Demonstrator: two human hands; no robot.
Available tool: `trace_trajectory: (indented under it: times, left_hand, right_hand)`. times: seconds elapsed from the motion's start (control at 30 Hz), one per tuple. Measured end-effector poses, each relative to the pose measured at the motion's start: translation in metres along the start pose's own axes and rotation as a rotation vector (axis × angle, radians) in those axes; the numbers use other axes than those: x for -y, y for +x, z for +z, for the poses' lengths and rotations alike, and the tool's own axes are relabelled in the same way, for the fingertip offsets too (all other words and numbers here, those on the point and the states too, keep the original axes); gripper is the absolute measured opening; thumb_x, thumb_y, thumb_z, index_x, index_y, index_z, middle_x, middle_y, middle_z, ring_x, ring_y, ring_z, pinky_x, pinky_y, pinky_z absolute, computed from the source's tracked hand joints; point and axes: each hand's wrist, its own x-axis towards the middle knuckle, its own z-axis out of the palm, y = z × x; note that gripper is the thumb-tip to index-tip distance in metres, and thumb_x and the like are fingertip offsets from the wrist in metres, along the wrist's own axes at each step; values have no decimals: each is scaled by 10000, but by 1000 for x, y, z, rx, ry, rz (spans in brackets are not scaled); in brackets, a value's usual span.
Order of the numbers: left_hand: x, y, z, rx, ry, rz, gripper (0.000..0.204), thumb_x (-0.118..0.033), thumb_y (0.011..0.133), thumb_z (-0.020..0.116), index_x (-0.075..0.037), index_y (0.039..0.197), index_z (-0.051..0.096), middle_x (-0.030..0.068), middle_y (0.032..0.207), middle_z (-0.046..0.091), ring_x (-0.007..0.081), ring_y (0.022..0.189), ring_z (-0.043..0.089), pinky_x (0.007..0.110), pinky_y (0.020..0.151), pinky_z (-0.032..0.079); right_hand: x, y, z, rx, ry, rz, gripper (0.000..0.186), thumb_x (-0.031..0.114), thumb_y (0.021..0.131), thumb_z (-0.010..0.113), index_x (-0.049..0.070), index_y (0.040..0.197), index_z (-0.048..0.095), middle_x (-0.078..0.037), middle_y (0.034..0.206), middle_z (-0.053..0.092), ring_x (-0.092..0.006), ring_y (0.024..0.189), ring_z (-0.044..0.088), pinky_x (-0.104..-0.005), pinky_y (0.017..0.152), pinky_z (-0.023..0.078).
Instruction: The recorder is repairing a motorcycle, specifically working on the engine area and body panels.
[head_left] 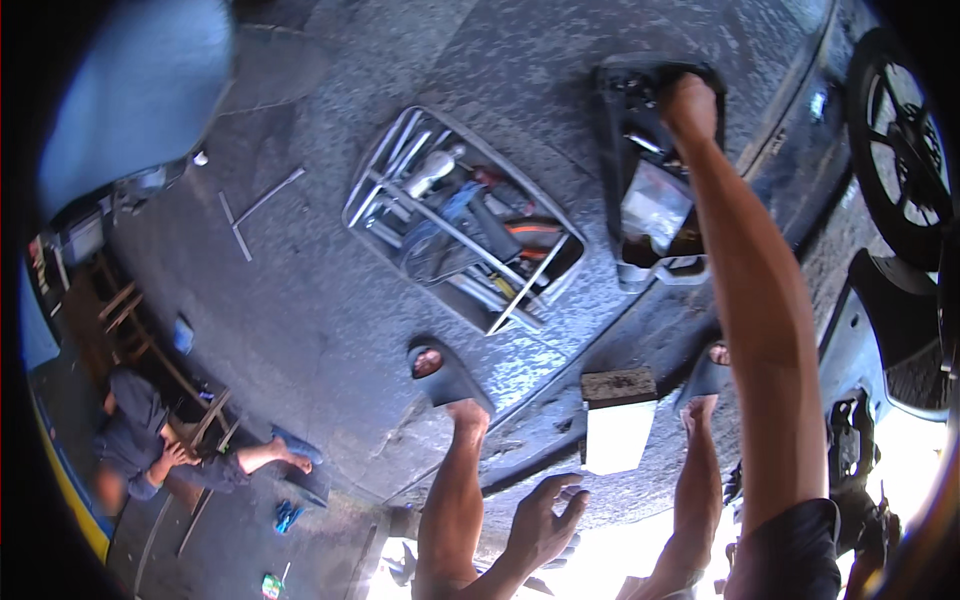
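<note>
My right hand reaches into a black plastic case at the top right, its fingers curled and mostly hidden among dark contents. The case also holds a clear plastic bag with things in it. My left hand is low in the middle, fingers loosely bent and apart, holding nothing, near a white block with a dark, worn top between my feet. Left of the case, a metal tray holds several wrenches, bars, tools with coloured handles and coiled cable.
A T-shaped bar lies on the floor. A seated person is at lower left beside a wooden frame, with a blue curved surface above. A motorcycle wheel stands at right. My sandaled feet flank the block.
</note>
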Motion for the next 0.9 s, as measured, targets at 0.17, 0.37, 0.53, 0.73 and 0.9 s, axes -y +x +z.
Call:
trace_trajectory:
  times: [0.17,0.37,0.53,0.73,0.9]
  left_hand:
    - [-2,0,-1,23,37,-23,303,-222,919,702,-50,1158,632,160,1021,699,285,919,706,361,780,560]
    - [4,-3,2,47,-48,-99,287,-185,925,706,-55,1169,626,119,972,703,211,909,694,323,791,540]
    - [5,-3,2,-16,-12,17,277,-170,924,704,-63,1169,632,114,971,703,202,901,689,318,786,537]
    - [5,-4,-1,4,-36,-31,274,-194,924,700,-42,1143,636,159,1006,701,247,916,706,343,798,548]
    - [12,2,-9,-83,-494,-178,264,-226,1023,569,-11,1166,622,132,1002,713,228,964,690,352,883,520]
  right_hand:
    - [-2,20,-5,296,-157,-5,288,162,876,550,-39,1004,713,-277,1093,684,-404,1066,666,-462,897,541]
    - [-11,-6,1,-39,-124,-41,298,196,919,489,3,1031,687,-268,1063,687,-446,1051,644,-493,904,520]
    - [-8,-13,-7,7,-154,-60,298,136,931,473,31,1102,693,-255,1174,663,-442,1115,628,-494,961,507]
    - [5,-10,-16,13,-202,-143,278,206,915,564,18,1087,677,-270,1140,667,-443,1085,640,-499,925,520]
    - [14,-92,-66,107,39,-386,270,251,909,602,-17,947,609,-254,942,701,-405,863,698,-472,712,558]
